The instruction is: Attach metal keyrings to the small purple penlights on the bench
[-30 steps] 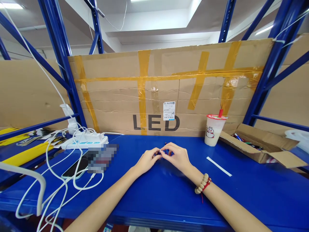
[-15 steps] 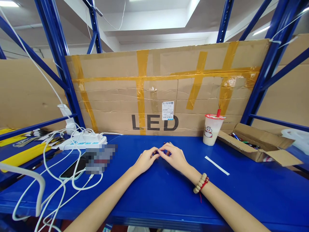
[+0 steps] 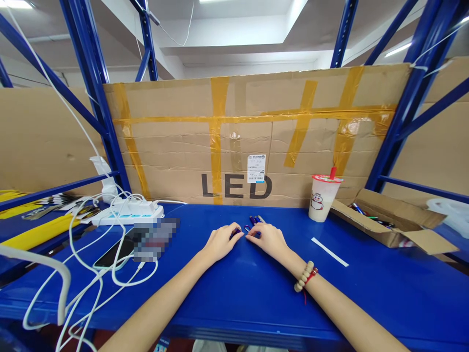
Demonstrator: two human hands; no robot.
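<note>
On the blue tabletop, my left hand [image 3: 223, 241] has its fingers curled and closed round a small dark blue thing [image 3: 235, 233], mostly hidden by the fingers; it looks like part of a pen. A short gap to the right, my right hand [image 3: 268, 239] is bent inward, thumb and fingers close together. A small dark blue loop-like bit [image 3: 246, 228] shows at its fingertips, too small to name. Several dark pens [image 3: 254, 220] lie just beyond the right hand, partly covered by it.
At right stand a milky drink cup [image 3: 324, 199] with a red straw and an open cardboard box [image 3: 388, 234] containing pens. A white strip [image 3: 330, 252] lies nearer. At left are a power strip [image 3: 128, 215], a phone [image 3: 113, 254] and tangled white cables [image 3: 73, 249]. A cardboard sheet [image 3: 176, 146] backs the table.
My hands, whose fingertips met before, have drawn slightly apart. More of the pens and of the dark blue thing at my left fingers shows. The view has shifted slightly.
</note>
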